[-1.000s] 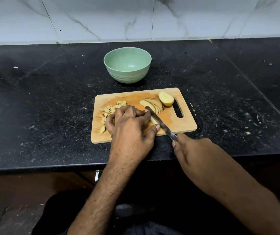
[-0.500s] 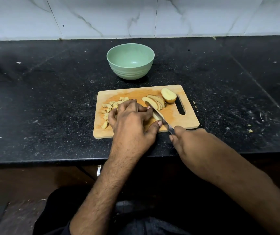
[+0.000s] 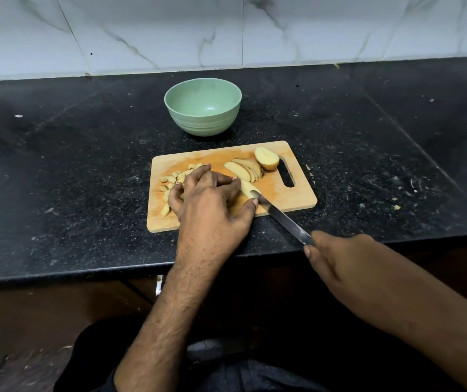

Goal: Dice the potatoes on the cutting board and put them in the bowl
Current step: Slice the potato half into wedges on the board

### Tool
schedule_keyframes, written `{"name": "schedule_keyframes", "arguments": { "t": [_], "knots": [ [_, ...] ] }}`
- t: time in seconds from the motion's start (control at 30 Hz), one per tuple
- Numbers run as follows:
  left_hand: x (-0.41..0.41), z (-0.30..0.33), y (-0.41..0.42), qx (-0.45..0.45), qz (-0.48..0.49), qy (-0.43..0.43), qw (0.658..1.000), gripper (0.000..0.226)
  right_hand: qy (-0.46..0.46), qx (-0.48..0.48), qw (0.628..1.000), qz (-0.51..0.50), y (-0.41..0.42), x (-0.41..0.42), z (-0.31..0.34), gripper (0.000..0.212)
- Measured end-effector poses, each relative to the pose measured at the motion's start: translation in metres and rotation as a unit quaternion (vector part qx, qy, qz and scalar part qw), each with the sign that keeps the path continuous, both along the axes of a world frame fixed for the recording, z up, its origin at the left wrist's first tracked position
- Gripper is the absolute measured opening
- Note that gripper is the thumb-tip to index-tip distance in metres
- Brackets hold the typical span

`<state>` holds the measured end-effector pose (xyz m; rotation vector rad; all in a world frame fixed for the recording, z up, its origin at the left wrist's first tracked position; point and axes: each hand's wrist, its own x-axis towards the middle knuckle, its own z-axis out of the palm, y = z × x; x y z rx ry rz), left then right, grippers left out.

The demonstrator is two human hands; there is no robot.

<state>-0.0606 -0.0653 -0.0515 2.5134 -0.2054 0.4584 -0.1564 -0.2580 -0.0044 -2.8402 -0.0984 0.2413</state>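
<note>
One potato strip [image 3: 248, 188] lies mid-board on the cutting board [image 3: 297, 199], pinned under the curled left hand [image 3: 212, 202]; the right hand [image 3: 337, 258], fist closed on the knife [image 3: 283, 219], is mid-dicing. Next: crosswise cuts, fingertips clear. Slices [image 3: 243, 169], half potato [image 3: 267, 158] wait; bowl [image 3: 202, 106] empty.

Lighting: dim overall, soft and diffuse, apparently from overhead. White marble wall tiles [image 3: 226, 29] are the brightest zone, mildly washed out. Black countertop [image 3: 57, 165] shows a faint sheen, no hard glare. Soft shadow at the base of the green bowl [image 3: 202, 107]. Area below the counter edge is nearly black. Wide-angle distortion: the counter's back edge bows. Right hand [image 3: 337, 256] slightly soft; cutting board [image 3: 297, 199] is reasonably sharp.
</note>
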Motion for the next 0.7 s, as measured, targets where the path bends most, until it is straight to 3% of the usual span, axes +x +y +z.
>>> {"name": "schedule_keyframes", "arguments": {
  "t": [0.27,0.37,0.7],
  "knots": [
    [-0.004,0.003,-0.005,0.034,0.004,-0.010,0.999,0.058,-0.046,0.040,0.997,-0.043,0.006,-0.004,0.011,0.037],
    [-0.005,0.002,-0.008,0.067,0.002,-0.014,0.998,0.053,-0.038,0.027,0.997,-0.053,0.007,0.008,0.005,0.038],
    [-0.002,0.001,-0.008,0.046,0.009,-0.014,0.999,0.041,-0.013,0.007,0.999,-0.038,0.010,0.023,-0.005,0.038]
  ]
}}
